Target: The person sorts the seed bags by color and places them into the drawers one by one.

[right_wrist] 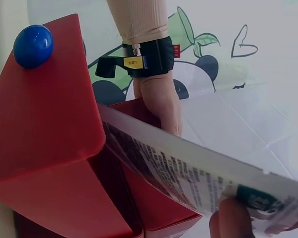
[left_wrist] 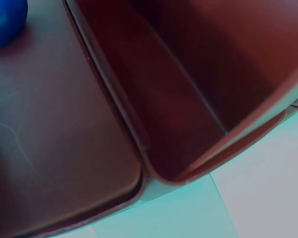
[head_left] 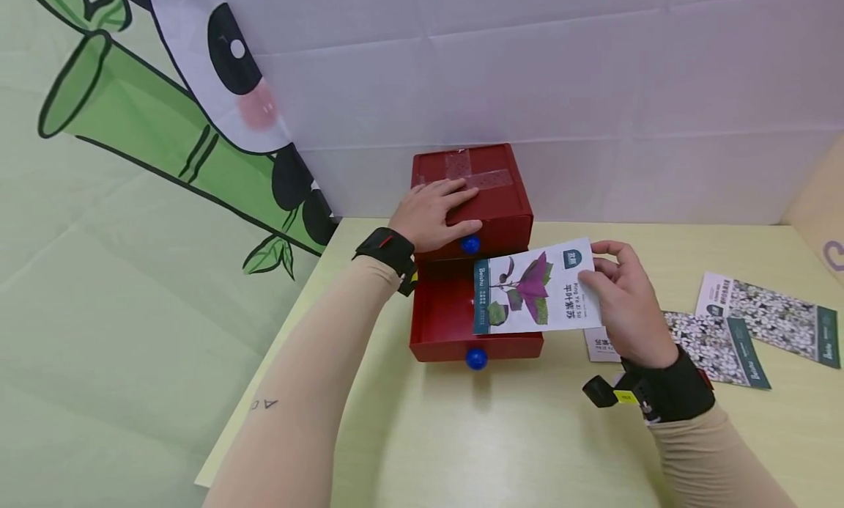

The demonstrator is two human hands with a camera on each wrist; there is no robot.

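The left hand (head_left: 438, 213) lies, fingers slightly apart, on the red cabinet (head_left: 496, 200) at the far side of the desk (head_left: 514, 442). Above its pulled-out lower drawer (head_left: 445, 303), the right hand (head_left: 628, 299) clamps a leaf-printed packet (head_left: 534, 288). Keeping the cabinet steady and the packet above the drawer's near wall should serve best. 2 flower-printed packets (head_left: 778, 317) lie right; the upper blue knob (head_left: 470, 244) might catch the packet's far-left corner.
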